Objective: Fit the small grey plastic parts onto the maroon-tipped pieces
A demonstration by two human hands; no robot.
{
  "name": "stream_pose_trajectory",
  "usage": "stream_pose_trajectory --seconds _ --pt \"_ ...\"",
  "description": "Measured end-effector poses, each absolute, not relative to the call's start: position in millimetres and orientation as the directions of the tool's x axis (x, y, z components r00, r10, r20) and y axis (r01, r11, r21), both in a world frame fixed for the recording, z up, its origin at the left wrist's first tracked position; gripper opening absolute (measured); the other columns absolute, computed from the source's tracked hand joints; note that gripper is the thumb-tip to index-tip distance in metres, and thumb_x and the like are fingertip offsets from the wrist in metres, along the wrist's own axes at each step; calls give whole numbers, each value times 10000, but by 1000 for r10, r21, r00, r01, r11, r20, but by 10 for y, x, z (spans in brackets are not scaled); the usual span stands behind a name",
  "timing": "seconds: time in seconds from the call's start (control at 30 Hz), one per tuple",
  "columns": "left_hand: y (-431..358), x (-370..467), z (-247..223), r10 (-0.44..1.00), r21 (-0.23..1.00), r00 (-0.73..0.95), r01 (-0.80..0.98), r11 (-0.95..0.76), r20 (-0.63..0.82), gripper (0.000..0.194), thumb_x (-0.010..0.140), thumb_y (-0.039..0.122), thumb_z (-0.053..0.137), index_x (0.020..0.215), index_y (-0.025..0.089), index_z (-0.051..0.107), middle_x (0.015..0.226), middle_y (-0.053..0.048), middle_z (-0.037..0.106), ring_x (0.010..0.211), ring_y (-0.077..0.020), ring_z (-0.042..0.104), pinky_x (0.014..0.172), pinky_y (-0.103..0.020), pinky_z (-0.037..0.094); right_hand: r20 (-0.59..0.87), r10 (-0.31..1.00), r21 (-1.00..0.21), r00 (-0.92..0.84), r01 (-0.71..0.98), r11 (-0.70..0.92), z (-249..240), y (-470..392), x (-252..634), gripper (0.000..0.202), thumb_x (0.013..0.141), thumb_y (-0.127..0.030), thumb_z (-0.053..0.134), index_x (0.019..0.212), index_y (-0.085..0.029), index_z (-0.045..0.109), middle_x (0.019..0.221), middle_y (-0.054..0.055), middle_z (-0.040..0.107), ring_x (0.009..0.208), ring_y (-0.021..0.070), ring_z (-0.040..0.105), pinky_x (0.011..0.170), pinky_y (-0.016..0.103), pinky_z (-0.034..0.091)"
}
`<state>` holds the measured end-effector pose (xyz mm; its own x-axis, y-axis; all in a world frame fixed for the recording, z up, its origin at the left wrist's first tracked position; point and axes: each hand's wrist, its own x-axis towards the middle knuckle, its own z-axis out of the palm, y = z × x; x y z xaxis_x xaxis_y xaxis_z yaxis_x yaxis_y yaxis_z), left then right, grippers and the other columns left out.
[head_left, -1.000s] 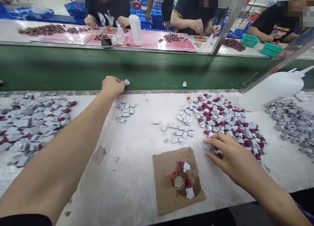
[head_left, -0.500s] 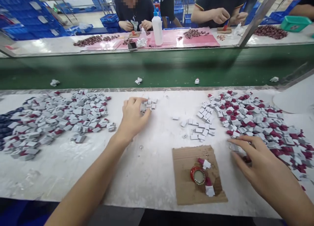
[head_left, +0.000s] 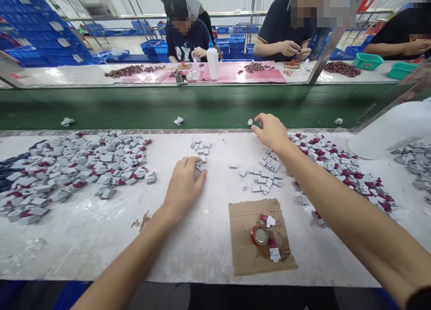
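My left hand (head_left: 184, 184) rests over the white worktop with its fingers curled, thumb and forefinger closed about a small grey-white block (head_left: 200, 167). Just beyond it lies a little group of similar blocks (head_left: 201, 145). Over the near edge of the green conveyor reaches my right hand (head_left: 272, 131), thumb and forefinger apart. Its fingertips are close to a small white piece (head_left: 249, 122) on the belt; whether they touch is unclear. A cardboard square (head_left: 242, 256) bears a red-rimmed bottle cap (head_left: 260, 235) and two white-and-maroon pieces (head_left: 274, 253).
Heaps of white-and-maroon pieces lie left (head_left: 84, 164) and right (head_left: 350, 171), with loose white blocks (head_left: 264, 180) between. A white container (head_left: 387, 130) stands at right. Across the green conveyor (head_left: 134, 108), people work at a table with a white bottle (head_left: 212, 63).
My right hand has swung from beside the right heap up and forward to the conveyor. My left hand has drawn slightly nearer, away from the block group. The view has tilted up.
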<state>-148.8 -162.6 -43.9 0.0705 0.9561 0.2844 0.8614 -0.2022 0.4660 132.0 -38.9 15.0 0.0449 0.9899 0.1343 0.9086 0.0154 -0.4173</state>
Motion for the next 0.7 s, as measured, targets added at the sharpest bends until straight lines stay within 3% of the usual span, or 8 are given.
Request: stream_pose_trajectory --seconds 0.17,0.3,0.4,0.5,0.6,0.7 --pt "-1793 -1426 -501 952 478 99 847 -234 289 114 1051 212 618 1143 231 680 1215 -120 715 1199 -356 678 1072 -534 562 16 993 -435 121 895 -102 14 232 944 392 1087 -396 765 1420 -199 705 1445 120 722 1218 293 753 1024 526 653" --pt "-1834 -1432 -539 954 508 116 825 -248 278 128 1055 199 654 1174 232 689 1237 -100 717 1230 -320 676 1104 -496 568 7 1000 -510 26 860 -19 9 216 838 339 1088 -373 766 1378 -203 728 1428 114 736 1217 284 754 1026 512 654" --pt "-1844 -1474 -540 952 527 137 807 -267 274 179 1052 194 660 1224 224 701 1284 -109 705 1278 -314 671 1144 -495 562 21 998 -607 -64 792 63 105 -51 901 247 1021 -187 780 1267 -179 802 1323 104 804 1093 265 800 975 429 654" --pt "-1859 -1530 -519 945 536 181 787 -306 274 247 1051 147 614 1258 230 721 1354 -123 683 1338 -317 652 1182 -521 551 -26 991 -699 -130 711 75 215 -555 1111 313 925 -60 720 1182 -165 863 1112 111 868 831 239 828 767 354 648" --pt "-1899 -1561 -467 952 524 165 804 -281 256 201 1065 173 609 1192 236 753 1440 -150 651 1392 -350 617 1161 -563 568 -84 984 -762 -157 646 38 271 -1203 1438 256 982 -219 711 1159 -204 896 912 108 874 783 276 836 673 376 646" --pt "-1999 -1529 -376 950 546 183 783 -298 255 146 1057 215 632 1130 250 754 1457 -144 677 1425 -366 612 1164 -572 569 -60 985 -881 -163 472 24 250 -1832 1760 263 993 -457 785 1123 -269 917 1018 113 892 908 304 858 775 425 704"
